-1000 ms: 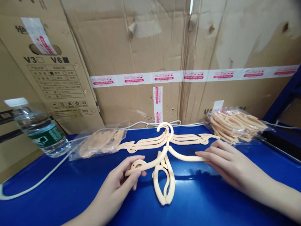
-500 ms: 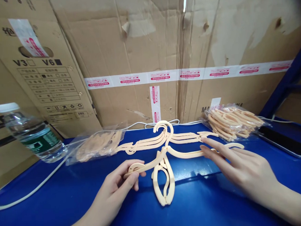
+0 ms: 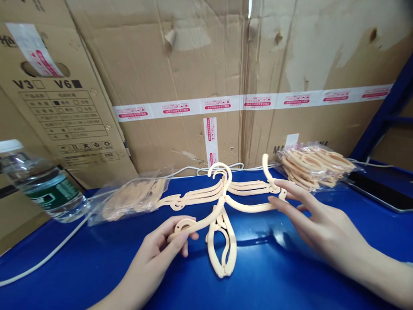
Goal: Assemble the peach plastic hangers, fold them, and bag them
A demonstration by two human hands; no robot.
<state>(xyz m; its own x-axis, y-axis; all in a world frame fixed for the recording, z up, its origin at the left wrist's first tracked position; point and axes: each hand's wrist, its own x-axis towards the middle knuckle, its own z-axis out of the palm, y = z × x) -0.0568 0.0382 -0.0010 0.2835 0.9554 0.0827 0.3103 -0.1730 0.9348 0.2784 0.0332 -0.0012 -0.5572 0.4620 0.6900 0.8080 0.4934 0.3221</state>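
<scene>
A beige plastic folding hanger [image 3: 247, 208] is held with its hook up and its two arms spread. My left hand [image 3: 162, 244] is closed around the looped left end, thumb on top. My right hand [image 3: 320, 228] pinches the right end between thumb and fingers, where a short hinged end piece [image 3: 268, 171] points upward. Just below the hook, a folded hanger [image 3: 223, 247] lies on the blue table. Behind the held one rest several unfolded hangers [image 3: 201, 197], stacked together and partly hidden by it.
On the left stand a water bottle [image 3: 47, 187] and a clear bag of hangers [image 3: 133, 198]. Another bagged pile of hangers [image 3: 317, 164] is at the right, beside a black phone [image 3: 384, 191]. A white cable [image 3: 47, 255] crosses the blue table [image 3: 265, 279]. Cardboard [image 3: 183, 61] walls the back.
The right end piece of the held hanger has swung from pointing right to pointing up. My right hand has moved slightly left and closed on that end. My left hand keeps its hold.
</scene>
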